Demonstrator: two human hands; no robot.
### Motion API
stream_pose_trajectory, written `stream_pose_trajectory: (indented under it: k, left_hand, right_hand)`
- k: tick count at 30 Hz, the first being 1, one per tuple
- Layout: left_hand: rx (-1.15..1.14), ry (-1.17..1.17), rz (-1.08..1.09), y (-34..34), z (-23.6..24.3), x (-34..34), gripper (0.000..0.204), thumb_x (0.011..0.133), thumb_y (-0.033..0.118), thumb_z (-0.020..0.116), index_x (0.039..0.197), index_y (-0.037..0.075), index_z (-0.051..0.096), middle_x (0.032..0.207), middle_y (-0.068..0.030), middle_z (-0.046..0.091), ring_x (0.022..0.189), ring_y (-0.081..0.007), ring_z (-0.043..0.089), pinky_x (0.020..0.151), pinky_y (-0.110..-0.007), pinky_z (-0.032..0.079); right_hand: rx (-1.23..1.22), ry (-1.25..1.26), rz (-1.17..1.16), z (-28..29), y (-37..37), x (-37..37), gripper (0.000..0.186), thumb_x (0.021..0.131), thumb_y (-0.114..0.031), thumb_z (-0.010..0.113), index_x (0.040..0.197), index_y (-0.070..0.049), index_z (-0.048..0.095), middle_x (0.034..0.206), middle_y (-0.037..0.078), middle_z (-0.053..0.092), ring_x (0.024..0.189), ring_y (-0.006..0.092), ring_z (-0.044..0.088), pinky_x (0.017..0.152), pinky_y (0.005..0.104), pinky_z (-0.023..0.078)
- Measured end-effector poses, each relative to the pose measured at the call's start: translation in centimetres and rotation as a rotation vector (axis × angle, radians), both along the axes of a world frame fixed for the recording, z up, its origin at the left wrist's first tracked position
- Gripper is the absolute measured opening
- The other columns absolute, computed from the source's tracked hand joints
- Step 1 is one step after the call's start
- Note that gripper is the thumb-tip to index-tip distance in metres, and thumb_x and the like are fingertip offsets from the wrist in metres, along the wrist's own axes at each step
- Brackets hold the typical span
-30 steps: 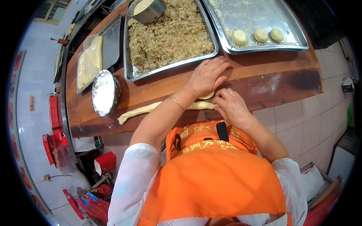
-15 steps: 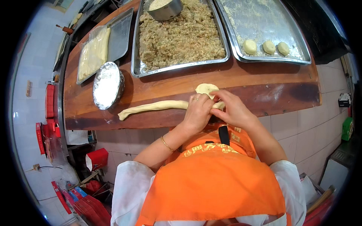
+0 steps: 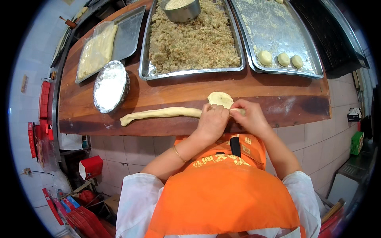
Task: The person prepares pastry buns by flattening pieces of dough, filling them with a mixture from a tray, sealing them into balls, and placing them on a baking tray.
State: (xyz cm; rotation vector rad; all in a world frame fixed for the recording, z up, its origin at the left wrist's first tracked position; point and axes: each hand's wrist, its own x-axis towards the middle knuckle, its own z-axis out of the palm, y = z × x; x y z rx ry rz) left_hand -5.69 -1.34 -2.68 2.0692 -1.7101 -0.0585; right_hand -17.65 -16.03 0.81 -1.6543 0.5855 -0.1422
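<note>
A long rope of pale dough [image 3: 162,114] lies across the near part of the wooden table, and its right end runs under my left hand [image 3: 212,122]. The fingers of that hand are closed around the rope. My right hand [image 3: 254,118] pinches a small piece of dough [image 3: 239,111] just beside it; whether this piece is still joined to the rope is hidden by my fingers. Right behind both hands lies a flattened round of dough [image 3: 220,98], its near edge partly covered by my fingers.
Farther back stand a tray of crumbly filling [image 3: 144,70] with a metal bowl [image 3: 181,12] on it, and a tray [image 3: 274,29] bearing round dough pieces [image 3: 283,60]. Leftward are a bowl of white flour [image 3: 110,88] and a sheet of dough under plastic [image 3: 96,53] on another tray.
My right hand has drawn a little to the right, away from my left, with dough between its fingertips. The whole view has shifted slightly.
</note>
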Motion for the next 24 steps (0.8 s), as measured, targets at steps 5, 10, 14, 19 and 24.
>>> stream_pose_trajectory:
  k: [5, 10, 14, 19, 24]
  left_hand:
    - [-0.071, 0.001, -0.055, 1.0, -0.6, -0.5, 0.015, 0.080, 0.009, 0.060, 0.095, 0.006, 0.062, 0.091, -0.0103, 0.058, 0.092, -0.0276, 0.059, 0.090, -0.042, 0.041]
    - [-0.019, 0.197, -0.098, 1.5, 2.3, -0.3, 0.030, 0.078, 0.002, 0.059, 0.107, 0.002, 0.064, 0.098, -0.0152, 0.059, 0.099, -0.0317, 0.059, 0.093, -0.042, 0.042]
    - [-0.057, 0.315, -0.093, 2.7, 2.6, 1.0, 0.033, 0.076, -0.006, 0.056, 0.107, 0.001, 0.064, 0.099, -0.0166, 0.063, 0.097, -0.0349, 0.061, 0.087, -0.044, 0.047]
    - [-0.139, 0.428, 0.145, 1.8, 2.8, 4.1, 0.031, 0.078, -0.013, 0.054, 0.106, -0.001, 0.063, 0.099, -0.0196, 0.067, 0.089, -0.0385, 0.066, 0.079, -0.045, 0.054]
    - [-0.325, 0.432, -0.017, -5.4, 0.5, 6.8, 0.024, 0.087, -0.001, 0.060, 0.112, 0.000, 0.062, 0.106, -0.0189, 0.067, 0.098, -0.0377, 0.066, 0.084, -0.042, 0.054]
  right_hand:
    - [0.385, -0.156, -0.073, 3.8, -2.9, -0.2, 0.018, 0.098, -0.018, 0.060, 0.107, -0.002, 0.061, 0.092, 0.006, 0.064, 0.076, 0.0129, 0.060, 0.067, 0.0282, 0.049]
    - [-0.520, -0.074, 0.215, 0.7, -1.9, 2.8, 0.022, 0.093, -0.009, 0.057, 0.114, -0.001, 0.057, 0.110, 0.021, 0.058, 0.104, 0.0375, 0.059, 0.088, 0.0411, 0.048]
    - [-0.377, 0.150, 0.347, 2.5, -1.2, 5.0, 0.024, 0.090, -0.005, 0.063, 0.114, -0.001, 0.060, 0.111, 0.020, 0.057, 0.102, 0.0372, 0.059, 0.087, 0.0418, 0.049]
    - [-0.632, -0.166, 0.366, -1.2, -1.5, 6.6, 0.023, 0.088, -0.002, 0.065, 0.112, -0.001, 0.064, 0.104, 0.021, 0.062, 0.097, 0.0401, 0.062, 0.084, 0.0431, 0.052]
    - [-0.552, -0.301, -0.108, -1.1, -2.5, 5.6, 0.025, 0.091, 0.002, 0.063, 0.116, -0.001, 0.064, 0.102, 0.016, 0.068, 0.088, 0.0270, 0.069, 0.075, 0.0340, 0.056]
